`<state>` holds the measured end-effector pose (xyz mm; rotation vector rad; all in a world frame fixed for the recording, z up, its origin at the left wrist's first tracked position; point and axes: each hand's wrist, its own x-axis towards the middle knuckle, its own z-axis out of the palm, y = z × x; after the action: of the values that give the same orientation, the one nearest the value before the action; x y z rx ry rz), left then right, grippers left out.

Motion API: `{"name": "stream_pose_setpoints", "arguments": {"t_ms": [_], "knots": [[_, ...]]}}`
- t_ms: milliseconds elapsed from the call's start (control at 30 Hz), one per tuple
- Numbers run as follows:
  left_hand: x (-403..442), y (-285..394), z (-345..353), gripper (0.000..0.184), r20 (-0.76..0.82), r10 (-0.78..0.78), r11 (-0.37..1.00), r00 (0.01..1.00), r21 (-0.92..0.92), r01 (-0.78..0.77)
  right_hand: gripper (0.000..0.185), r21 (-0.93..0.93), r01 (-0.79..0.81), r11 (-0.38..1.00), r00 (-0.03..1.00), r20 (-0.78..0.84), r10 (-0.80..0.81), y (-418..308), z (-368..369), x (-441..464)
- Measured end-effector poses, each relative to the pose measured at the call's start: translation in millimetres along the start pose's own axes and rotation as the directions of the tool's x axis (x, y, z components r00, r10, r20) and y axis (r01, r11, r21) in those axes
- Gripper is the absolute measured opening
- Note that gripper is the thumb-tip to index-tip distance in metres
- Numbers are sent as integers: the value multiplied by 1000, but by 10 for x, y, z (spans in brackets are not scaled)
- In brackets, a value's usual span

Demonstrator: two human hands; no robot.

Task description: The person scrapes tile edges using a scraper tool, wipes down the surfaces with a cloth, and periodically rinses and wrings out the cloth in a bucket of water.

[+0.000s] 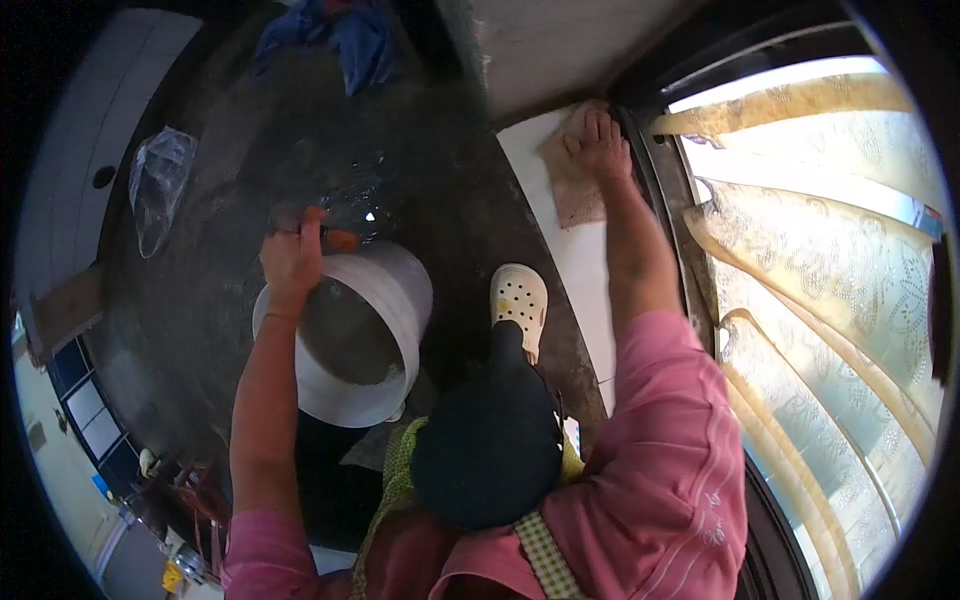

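Observation:
My left hand (291, 262) is closed at the upper left of a white plastic bucket (405, 300). Orange parts (341, 240) show beside its fingers; whether they belong to a handle or a tool I cannot tell. The bucket is tilted, its mouth facing me, and greyish contents show inside. Further out on the right, my right hand (603, 150) lies flat on a brownish cloth (575, 190), fingers extended and thumb apart. The cloth rests on a white tiled ledge (585, 285) below the window.
Dark floor (200, 330) with a wet, shiny patch surrounds the bucket. A clear plastic bag (163, 180) lies at left, blue fabric (360, 45) at the top. My cream clog (518, 300) stands beside the ledge. Patterned curtains (830, 230) hang along the window at right.

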<state>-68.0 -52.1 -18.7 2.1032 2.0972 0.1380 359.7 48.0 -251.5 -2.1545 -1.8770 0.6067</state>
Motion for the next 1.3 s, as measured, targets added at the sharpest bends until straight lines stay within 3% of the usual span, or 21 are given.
{"name": "stream_pose_setpoints", "arguments": {"t_ms": [67, 167, 300, 367, 433, 500, 567, 600, 700, 767, 800, 833, 867, 933, 967, 1033, 1067, 1100, 1167, 1233, 1300], "knots": [[-50, -39, 31, 27, 35, 67, 996, 997, 55, -69, 84, -309, 183, 933, 981, -4, -193, 261, -203, -114], [21, -150, 65, 25, -29, 200, 980, 979, 7, -200, 94, -299, 18, 954, 1000, -2, -19, 199, -437, -961], [27, -91, 13, 26, 82, -17, 1000, 997, -5, 17, 98, -308, -165, 937, 974, 98, 204, 617, -674, -2295], [52, -11, -5, 27, 138, -94, 995, 986, -27, 99, 91, -319, -315, 894, 948, -64, 311, 898, -566, -3086], [55, 16, -13, 33, 64, -139, 971, 988, -186, 149, 97, -281, -619, 733, 765, -6, 644, 1175, -450, -3802], [55, -42, 7, 37, 35, -65, 994, 997, -91, 68, 100, -266, -881, 392, 383, 89, 920, 1385, -430, -4347], [41, -37, 29, 41, 10, -2, 1000, 1000, 11, 2, 99, -223, -949, 222, 55, 579, 813, 1731, -480, -4869], [47, -23, 20, 43, 23, -52, 998, 998, -31, 53, 99, -227, -948, 223, 53, 579, 814, 1643, -447, -4820], [54, 35, -41, 43, 53, -151, 983, 987, -96, 156, 91, -214, -976, -38, -19, -88, 996, 935, -5, -4402], [60, 22, -29, 42, 70, -189, 973, 979, -124, 197, 81, -115, -992, 43, 67, -219, 973, 581, -61, -3912], [67, -26, -18, 38, 53, -155, 986, 987, -54, 158, 73, -29, -924, 382, 369, -339, 866, 366, -88, -3596], [65, -69, -6, 34, 35, -124, 992, 992, 17, 123, 65, -24, -730, 683, 627, -419, 656, 151, -116, -3284], [59, -86, 20, 34, 34, -137, 990, 990, 27, 136, 70, -13, -466, 885, 829, -355, 431, 66, -52, -2951], [41, -118, 34, 26, 24, -82, 996, 996, -27, 83, 67, -155, -221, 963, 944, -280, 172, -412, -138, -2193], [39, -172, 35, 26, 13, -96, 995, 995, -9, 96, 71, -240, -81, 967, 982, -183, 36, -473, -26, -1868], [35, -226, 55, 21, -4, 194, 953, 981, 240, -187, 70, -304, 210, 929, 966, -85, -246, -505, -16, -1276], [38, -151, 22, 24, 36, 55, 978, 998, 200, -61, 71, -309, 238, 921, 958, -81, -275, -535, -16, -1021], [26, -63, -13, 24, 34, 45, 977, 998, 209, -51, 71, -311, 261, 914, 952, -74, -297, -574, -33, -899], [30, 43, -76, 30, 26, -147, 987, 989, -57, 148, 66, -285, 249, 926, 957, -75, -281, -554, -19, -1012], [53, 11, -56, 34, 38, -168, 982, 985, -85, 170, 59, -345, 389, 854, 915, 33, -403, -298, -17, -1481], [58, 57, -26, 38, 63, -186, 973, 981, -124, 192, 55, -172, 359, 917, 932, 116, -343, -125, -274, -2253]]}}
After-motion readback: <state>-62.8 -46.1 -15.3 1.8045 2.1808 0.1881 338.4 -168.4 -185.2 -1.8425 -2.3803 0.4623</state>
